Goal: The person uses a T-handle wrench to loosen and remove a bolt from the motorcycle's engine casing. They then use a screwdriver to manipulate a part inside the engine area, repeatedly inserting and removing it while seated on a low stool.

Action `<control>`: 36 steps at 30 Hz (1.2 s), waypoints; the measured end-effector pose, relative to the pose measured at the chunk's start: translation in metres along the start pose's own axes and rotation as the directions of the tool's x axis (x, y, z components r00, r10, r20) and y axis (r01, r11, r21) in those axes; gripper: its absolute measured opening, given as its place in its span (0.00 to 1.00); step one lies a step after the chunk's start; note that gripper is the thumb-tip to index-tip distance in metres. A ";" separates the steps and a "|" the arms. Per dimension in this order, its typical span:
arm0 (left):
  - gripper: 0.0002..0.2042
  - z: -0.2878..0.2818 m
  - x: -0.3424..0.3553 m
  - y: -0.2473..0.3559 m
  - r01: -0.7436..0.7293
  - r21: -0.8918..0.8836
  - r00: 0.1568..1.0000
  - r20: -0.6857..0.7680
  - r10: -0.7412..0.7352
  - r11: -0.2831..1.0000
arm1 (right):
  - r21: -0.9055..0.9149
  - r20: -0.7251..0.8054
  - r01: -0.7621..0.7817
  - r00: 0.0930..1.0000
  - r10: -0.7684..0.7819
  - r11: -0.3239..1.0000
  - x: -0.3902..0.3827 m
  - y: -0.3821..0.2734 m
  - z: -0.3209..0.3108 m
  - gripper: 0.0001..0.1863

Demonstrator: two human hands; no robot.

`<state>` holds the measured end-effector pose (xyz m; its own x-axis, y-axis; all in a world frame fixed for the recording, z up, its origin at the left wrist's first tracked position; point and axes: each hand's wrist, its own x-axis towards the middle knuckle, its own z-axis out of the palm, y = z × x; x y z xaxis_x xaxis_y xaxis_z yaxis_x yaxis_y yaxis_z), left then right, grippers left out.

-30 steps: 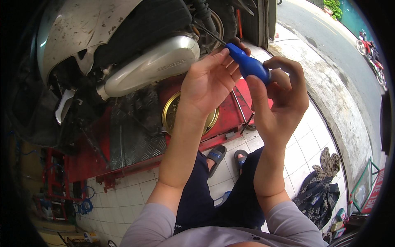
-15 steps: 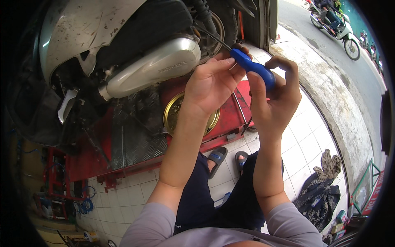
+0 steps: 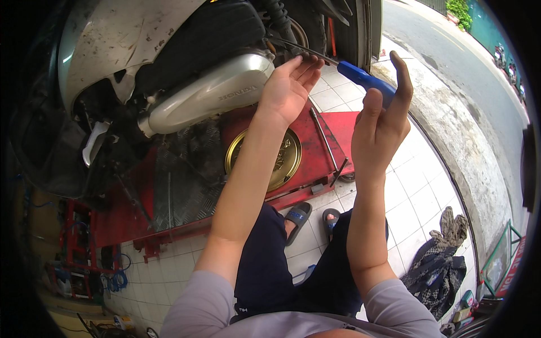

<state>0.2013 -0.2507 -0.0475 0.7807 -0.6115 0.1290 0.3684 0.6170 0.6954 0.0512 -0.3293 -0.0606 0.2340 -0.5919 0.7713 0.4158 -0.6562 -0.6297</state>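
My right hand (image 3: 380, 132) has the blue handle of a screwdriver (image 3: 363, 79) against its palm, thumb and index finger stretched up. The other fingers are mostly hidden. From the handle the metal shaft runs up and left to the rear of a motor scooter, its tip lost in shadow beside the silver engine cover (image 3: 208, 93). Just below the shaft is my left hand (image 3: 288, 93), its fingers extended and gripping nothing; whether the fingertips touch the shaft I cannot tell.
The scooter stands over a red lift platform (image 3: 338, 132) with a round gold tray (image 3: 293, 158) and a long metal rod (image 3: 324, 135) on it. Dark patterned cloth (image 3: 434, 270) lies on the tiled floor at right. A concrete kerb (image 3: 451, 118) borders the road.
The screwdriver handle has shifted right and its shaft slants less steeply. My left hand has come off the screwdriver's front end, and my right index finger has straightened. A passing motorbike has left view.
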 end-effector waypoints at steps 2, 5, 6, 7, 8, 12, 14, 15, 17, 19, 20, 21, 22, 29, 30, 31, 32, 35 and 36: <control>0.10 -0.008 0.022 0.007 -0.061 -0.062 0.994 -0.094 0.055 0.996 | -0.122 -0.040 0.177 0.982 -0.183 0.977 0.003 0.013 0.003 0.29; 0.11 -0.016 0.050 0.017 -0.116 -0.160 0.981 -0.175 0.087 0.980 | -0.048 -0.120 0.143 0.982 -0.148 0.989 0.000 0.009 0.010 0.27; 0.12 -0.016 0.058 0.020 -0.127 -0.193 0.978 -0.191 0.090 0.973 | 0.026 -0.164 0.152 0.976 -0.146 0.988 0.000 0.008 0.013 0.26; 0.13 -0.015 0.066 0.022 -0.135 -0.219 0.970 -0.229 0.084 0.966 | 0.099 -0.204 0.163 0.969 -0.140 0.982 0.001 0.007 0.016 0.26; 0.13 -0.014 0.073 0.025 -0.144 -0.244 0.961 -0.266 0.077 0.959 | 0.171 -0.244 0.175 0.961 -0.131 0.970 0.002 0.007 0.018 0.25; 0.14 -0.014 0.096 0.027 -0.175 -0.264 0.945 -0.316 0.087 0.948 | 0.153 -0.158 0.196 0.972 -0.172 0.969 0.002 0.011 0.012 0.23; 0.14 -0.016 0.110 0.016 -0.182 -0.317 0.948 -0.307 0.080 0.931 | 0.088 -0.147 0.236 0.964 -0.221 0.968 0.004 0.020 0.008 0.20; 0.08 -0.038 0.128 0.031 -0.199 -0.423 0.951 -0.300 0.071 0.884 | 0.109 -0.183 0.277 0.950 -0.254 0.955 0.003 0.020 0.017 0.17; 0.10 -0.057 0.144 0.033 -0.145 -0.358 0.975 -0.212 0.071 0.922 | 0.113 -0.082 0.204 0.977 -0.195 0.972 -0.002 0.022 0.012 0.15; 0.10 -0.051 0.141 0.037 -0.156 -0.394 0.969 -0.241 0.062 0.906 | 0.112 -0.156 0.245 0.961 -0.227 0.963 0.000 0.023 0.014 0.12; 0.10 -0.040 0.132 0.034 -0.150 -0.392 0.976 -0.205 0.073 0.908 | 0.114 -0.190 0.237 0.958 -0.213 0.965 0.003 0.016 0.016 0.10; 0.10 -0.038 0.131 0.031 -0.126 -0.407 0.978 -0.203 0.045 0.905 | 0.081 -0.159 0.245 0.960 -0.231 0.966 0.002 0.020 0.013 0.11; 0.11 -0.037 0.130 0.034 -0.109 -0.415 0.981 -0.194 0.029 0.903 | 0.057 -0.133 0.259 0.959 -0.249 0.964 0.002 0.021 0.011 0.12; 0.12 -0.056 0.141 0.045 -0.107 -0.476 0.984 -0.174 0.026 0.873 | 0.136 -0.078 0.094 0.993 -0.084 0.986 -0.001 0.008 0.010 0.13; 0.12 -0.059 0.140 0.047 -0.105 -0.476 0.987 -0.159 0.032 0.873 | 0.068 -0.066 0.140 0.989 -0.136 0.988 0.002 0.010 0.009 0.11; 0.12 -0.059 0.143 0.032 -0.041 -0.505 0.996 -0.085 -0.002 0.862 | -0.040 -0.051 0.192 0.980 -0.194 0.981 0.004 0.015 0.004 0.12; 0.12 -0.059 0.142 0.033 -0.050 -0.512 0.994 -0.109 -0.007 0.858 | -0.083 0.009 -0.019 1.000 0.019 0.996 -0.001 0.000 0.000 0.12; 0.14 -0.052 0.135 0.032 -0.045 -0.491 0.993 -0.120 -0.017 0.870 | -0.088 -0.087 0.206 0.973 -0.214 0.974 0.003 0.006 0.005 0.12; 0.15 -0.047 0.134 0.031 -0.042 -0.510 0.991 -0.132 -0.030 0.859 | -0.092 -0.116 0.249 0.959 -0.258 0.964 0.006 0.013 0.007 0.12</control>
<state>0.3413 -0.2900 -0.0415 0.8291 -0.5589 0.0139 0.5410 0.8084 0.2320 0.0639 -0.3383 -0.0638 0.0155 -0.4523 0.8917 0.3778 -0.8231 -0.4240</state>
